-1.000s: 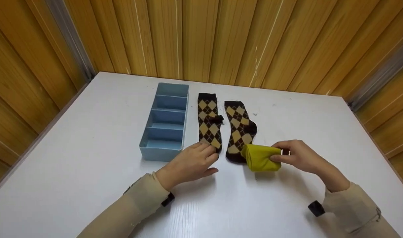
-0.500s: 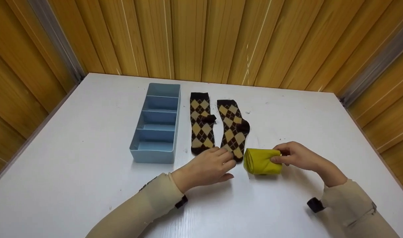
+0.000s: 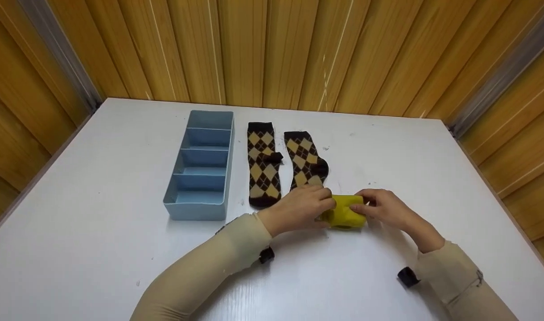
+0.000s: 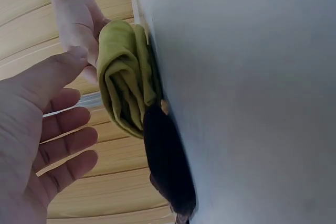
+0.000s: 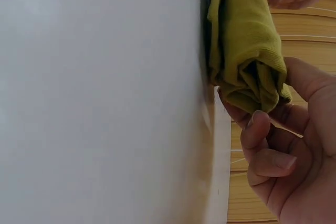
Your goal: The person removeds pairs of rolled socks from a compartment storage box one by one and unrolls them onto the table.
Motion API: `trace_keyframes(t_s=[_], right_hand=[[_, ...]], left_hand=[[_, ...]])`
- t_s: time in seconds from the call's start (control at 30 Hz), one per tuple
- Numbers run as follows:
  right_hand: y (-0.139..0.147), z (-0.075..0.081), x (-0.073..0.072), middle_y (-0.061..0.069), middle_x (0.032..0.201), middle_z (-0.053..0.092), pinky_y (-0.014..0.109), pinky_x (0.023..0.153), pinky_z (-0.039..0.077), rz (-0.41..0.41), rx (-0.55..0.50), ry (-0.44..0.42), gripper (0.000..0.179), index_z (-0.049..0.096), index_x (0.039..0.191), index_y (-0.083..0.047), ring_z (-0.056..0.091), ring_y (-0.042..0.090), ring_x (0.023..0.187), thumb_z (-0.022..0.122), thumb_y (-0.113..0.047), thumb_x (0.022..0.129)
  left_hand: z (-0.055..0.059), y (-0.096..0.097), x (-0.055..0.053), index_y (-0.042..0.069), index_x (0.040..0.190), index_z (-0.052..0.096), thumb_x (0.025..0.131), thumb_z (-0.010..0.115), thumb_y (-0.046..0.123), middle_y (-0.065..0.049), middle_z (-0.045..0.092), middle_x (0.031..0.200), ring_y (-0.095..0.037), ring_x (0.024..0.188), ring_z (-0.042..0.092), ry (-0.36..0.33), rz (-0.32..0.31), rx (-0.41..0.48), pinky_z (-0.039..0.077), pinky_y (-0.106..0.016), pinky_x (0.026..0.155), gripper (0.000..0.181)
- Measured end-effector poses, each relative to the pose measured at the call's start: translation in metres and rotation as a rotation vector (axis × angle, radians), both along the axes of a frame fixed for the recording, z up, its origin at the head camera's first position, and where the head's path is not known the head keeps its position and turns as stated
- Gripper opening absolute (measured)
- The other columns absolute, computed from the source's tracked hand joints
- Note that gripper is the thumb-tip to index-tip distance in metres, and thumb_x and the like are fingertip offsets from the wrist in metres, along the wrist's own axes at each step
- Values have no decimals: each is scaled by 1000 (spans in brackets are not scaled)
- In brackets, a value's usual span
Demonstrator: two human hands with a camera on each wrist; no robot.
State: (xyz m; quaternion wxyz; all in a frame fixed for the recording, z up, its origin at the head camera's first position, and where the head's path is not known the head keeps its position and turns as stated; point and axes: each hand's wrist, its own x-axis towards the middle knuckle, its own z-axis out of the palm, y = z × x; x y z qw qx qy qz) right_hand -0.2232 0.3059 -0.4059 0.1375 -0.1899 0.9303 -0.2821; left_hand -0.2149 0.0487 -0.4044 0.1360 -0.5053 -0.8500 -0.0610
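A rolled-up yellow sock (image 3: 347, 210) sits on the white table, its folded layers showing at the end in the left wrist view. My right hand (image 3: 385, 207) pinches its right end between thumb and fingers. My left hand (image 3: 300, 206) hovers at the roll's left end, fingers loosely bent; a gap shows between them and the fabric in the left wrist view. Two argyle socks in brown and tan lie flat behind: the left sock (image 3: 262, 169) in full view, the right sock (image 3: 302, 156) with its toe hidden by my left hand. Its dark toe (image 4: 167, 156) touches the roll in the left wrist view.
A light-blue tray (image 3: 198, 211) with several compartments in a row stands left of the socks. Wood-panelled walls (image 3: 272, 53) rise behind and beside the table (image 3: 98, 214).
My left hand has moved right, from the left argyle sock past the right one to the yellow roll. My right hand keeps its pinch on the roll. The head view has shifted slightly.
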Motion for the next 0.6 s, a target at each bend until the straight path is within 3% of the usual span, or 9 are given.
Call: trace_keyframes(t_s=[0.17,0.33,0.47,0.6], right_hand=[[-8,-2,-2,2,85,62,21,64,39,-7,8,20,26,67,102,-9,48,13,74,61,-33,93],[-14,-2,3,6,91,64,21,61,40,-28,42,57,33,66,111,-6,49,14,73,60,-34,94],[-12,3,13,5,108,65,28,70,48,-42,61,253,36,65,115,-9,55,16,85,69,-31,88],[-10,5,22,0,109,64,40,84,51,85,104,538,32,70,98,-15,56,18,100,83,-29,73]], left_hand=[[-3,4,-8,15,110,63,87,67,42,1,66,109,-13,100,60,41,10,-101,49,-24,92,36],[-6,8,-10,15,107,66,88,67,39,1,68,105,-13,97,62,64,45,-130,50,-24,87,31],[-5,12,-10,15,103,68,88,67,31,2,70,102,-13,93,64,52,56,-126,50,-24,83,22],[-4,12,-11,16,102,69,89,66,27,3,71,100,-12,90,64,39,58,-117,49,-23,81,17]])
